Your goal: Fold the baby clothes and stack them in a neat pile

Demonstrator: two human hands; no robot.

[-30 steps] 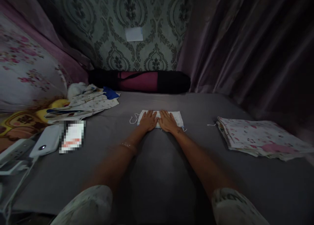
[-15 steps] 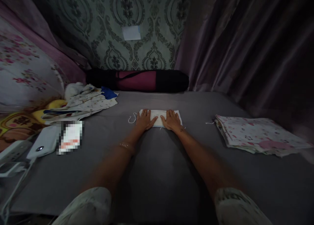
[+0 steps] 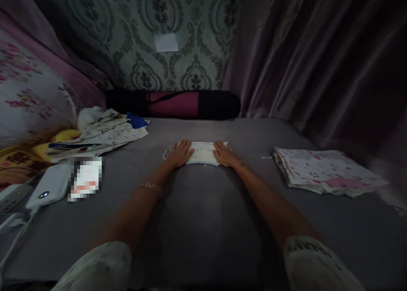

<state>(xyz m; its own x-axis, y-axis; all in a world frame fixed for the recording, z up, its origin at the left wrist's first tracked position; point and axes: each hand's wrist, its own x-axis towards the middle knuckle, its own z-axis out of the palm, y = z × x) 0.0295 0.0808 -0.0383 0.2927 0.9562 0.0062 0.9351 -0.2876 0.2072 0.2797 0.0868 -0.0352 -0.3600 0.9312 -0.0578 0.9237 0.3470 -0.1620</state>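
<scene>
A small folded white cloth (image 3: 202,152) with a pale blue lower edge and thin white strings lies flat on the grey sheet. My left hand (image 3: 180,153) rests palm down on its left end, fingers stretched out. On the right end, my right hand (image 3: 223,153) presses flat, its fingers also extended. The middle of the cloth shows between my two hands, with faint markings on it. A looped white string (image 3: 165,154) sticks out beyond my left hand.
Folded patterned fabric (image 3: 327,170) lies at the right. On the left are rumpled clothes (image 3: 108,132), a white power bank (image 3: 49,185) with a cable, a power strip (image 3: 14,195) and a pixelated item (image 3: 85,178). A black and pink roll bag (image 3: 173,103) lies along the wall.
My hands have spread apart on the cloth, the left one moving out to the left, so more of its middle shows. The whole view has shifted slightly.
</scene>
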